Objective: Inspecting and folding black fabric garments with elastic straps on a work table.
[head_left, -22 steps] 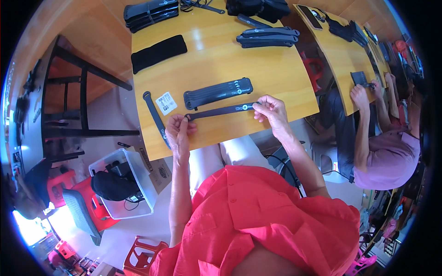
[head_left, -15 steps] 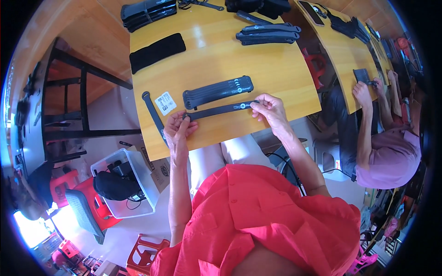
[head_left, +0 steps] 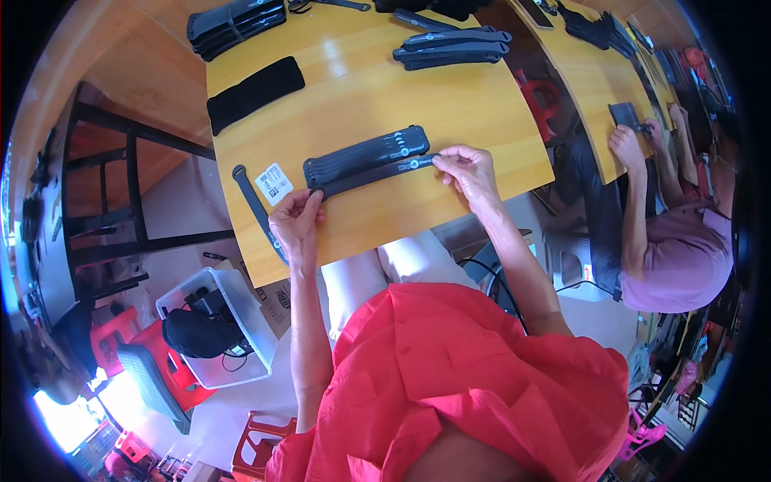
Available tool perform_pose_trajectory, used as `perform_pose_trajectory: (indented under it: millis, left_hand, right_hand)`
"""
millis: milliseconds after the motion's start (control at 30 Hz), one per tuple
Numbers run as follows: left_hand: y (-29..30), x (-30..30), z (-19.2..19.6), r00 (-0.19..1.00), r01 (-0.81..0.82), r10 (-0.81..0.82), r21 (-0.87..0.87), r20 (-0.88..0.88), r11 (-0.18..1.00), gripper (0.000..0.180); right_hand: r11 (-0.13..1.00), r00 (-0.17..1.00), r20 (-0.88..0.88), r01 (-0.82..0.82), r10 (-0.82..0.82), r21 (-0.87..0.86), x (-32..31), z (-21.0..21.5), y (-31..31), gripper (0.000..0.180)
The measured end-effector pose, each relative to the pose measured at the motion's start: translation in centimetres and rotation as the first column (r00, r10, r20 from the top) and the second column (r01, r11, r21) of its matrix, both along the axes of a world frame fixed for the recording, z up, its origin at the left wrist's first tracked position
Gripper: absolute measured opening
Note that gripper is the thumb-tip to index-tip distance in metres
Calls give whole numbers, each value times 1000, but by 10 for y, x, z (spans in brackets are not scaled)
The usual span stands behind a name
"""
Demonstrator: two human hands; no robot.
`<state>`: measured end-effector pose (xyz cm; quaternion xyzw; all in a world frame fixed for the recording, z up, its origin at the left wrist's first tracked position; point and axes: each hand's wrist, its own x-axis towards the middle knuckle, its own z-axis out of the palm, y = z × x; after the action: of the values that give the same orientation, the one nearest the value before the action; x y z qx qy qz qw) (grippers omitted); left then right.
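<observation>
A dark grey strap with white print is stretched between my two hands. My left hand pinches its left end, and my right hand pinches the right end between thumb and fingers. The strap lies along the near side of a fanned stack of matching straps, touching or slightly overlapping it. Left of the stack is a white label sheet with printed codes. Beside that, a single strap with a loop at its far end lies slantwise, its near end close to my left hand.
On the wooden table lie a black cloth pouch, a bundled strap pile and a loose strap pile. A clear plastic bin stands on the floor at left. A co-worker handles straps at the right-hand table.
Both hands have brought the held strap away from me, up against the stack's near side. The view has shifted slightly, so the table sits further left and higher.
</observation>
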<state>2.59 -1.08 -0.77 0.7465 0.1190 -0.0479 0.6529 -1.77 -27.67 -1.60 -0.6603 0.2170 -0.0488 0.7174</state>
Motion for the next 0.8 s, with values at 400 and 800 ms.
perform_pose_trajectory:
  millis: [400, 800]
  left_hand:
    - [2, 6, -8, 1000, -7, 7, -50, -1, 999, 8]
    - [-2, 6, -13, 999, -45, 45, -44, 18, 998, 9]
  right_hand:
    - [999, 1000, -27, 12, -13, -44, 12, 1, 1, 9]
    - [992, 997, -62, 43, -50, -115, 14, -3, 5, 9]
